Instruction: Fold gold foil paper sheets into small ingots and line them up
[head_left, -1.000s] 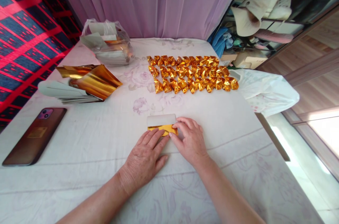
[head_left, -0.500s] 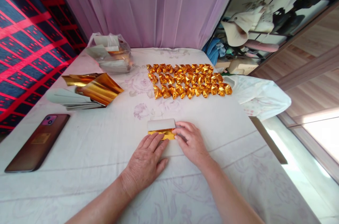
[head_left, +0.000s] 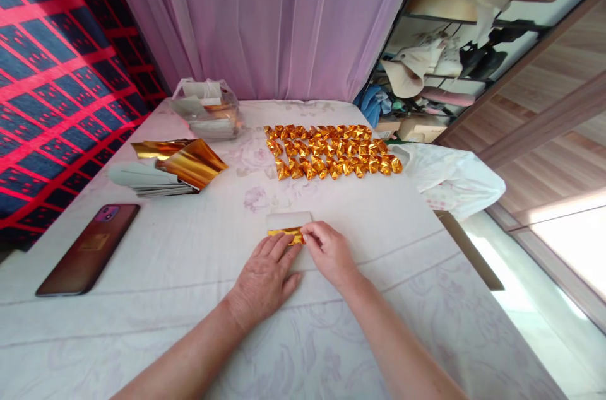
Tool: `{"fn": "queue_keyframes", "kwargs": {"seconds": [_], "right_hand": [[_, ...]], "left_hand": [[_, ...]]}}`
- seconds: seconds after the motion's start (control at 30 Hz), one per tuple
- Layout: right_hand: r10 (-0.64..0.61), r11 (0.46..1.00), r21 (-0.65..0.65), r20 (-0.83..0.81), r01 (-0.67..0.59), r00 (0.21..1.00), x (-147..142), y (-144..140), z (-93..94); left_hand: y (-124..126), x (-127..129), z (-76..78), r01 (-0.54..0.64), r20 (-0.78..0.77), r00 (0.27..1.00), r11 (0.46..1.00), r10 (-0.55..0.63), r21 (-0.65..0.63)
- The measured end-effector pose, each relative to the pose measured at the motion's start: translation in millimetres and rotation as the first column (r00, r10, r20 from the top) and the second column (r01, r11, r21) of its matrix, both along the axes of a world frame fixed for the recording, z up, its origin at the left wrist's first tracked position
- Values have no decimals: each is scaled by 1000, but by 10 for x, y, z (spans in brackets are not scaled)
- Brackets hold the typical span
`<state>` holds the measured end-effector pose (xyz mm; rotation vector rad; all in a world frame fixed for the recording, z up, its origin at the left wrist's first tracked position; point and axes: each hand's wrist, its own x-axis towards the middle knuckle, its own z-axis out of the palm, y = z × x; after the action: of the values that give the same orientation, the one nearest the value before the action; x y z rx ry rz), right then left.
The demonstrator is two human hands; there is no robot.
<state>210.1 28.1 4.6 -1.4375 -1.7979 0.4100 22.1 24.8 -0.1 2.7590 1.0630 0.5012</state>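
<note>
A sheet of gold foil paper (head_left: 290,221) lies on the cloth-covered table, its pale back showing on the far part and a folded gold strip along the near side. My left hand (head_left: 266,274) rests flat with fingers stretched, the fingertips pressing on the strip's near edge. At the strip's right end, my right hand (head_left: 331,253) pinches the foil paper between thumb and bent fingers. Beyond both hands, several folded gold foil pieces (head_left: 331,151) stand in three rows.
On the left lie a stack of gold foil sheets (head_left: 194,163) and a phone (head_left: 89,248). A clear plastic bag (head_left: 211,110) of sheets stands at the back left. A white bag (head_left: 454,176) hangs past the right edge, near a shelf (head_left: 426,65) of hats and shoes.
My right hand has moved slightly left along the gold strip and its fingers have closed into a pinch. My left hand stays flat on the paper. The whole view has shifted a little.
</note>
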Motion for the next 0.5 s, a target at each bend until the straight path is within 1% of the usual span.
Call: {"fn": "queue_keyframes", "kwargs": {"seconds": [0.1,0.17,0.37,0.5], "right_hand": [[-8,1000,2,1,8,1000,22,-4,-89],[-14,1000,-2,1,14,1000,32,-15,-112],[-2,1000,-18,74,3,997,2,-24,-81],[13,1000,-11,97,-12,995,-5,-10,-82]], "left_hand": [[-2,1,2,-6,-9,1000,1000,6,3],[-5,0,9,-6,-17,1000,1000,6,5],[-7,1,45,7,-23,1000,1000,-7,-18],[-7,-3,40,6,-15,1000,1000,-6,-19]]}}
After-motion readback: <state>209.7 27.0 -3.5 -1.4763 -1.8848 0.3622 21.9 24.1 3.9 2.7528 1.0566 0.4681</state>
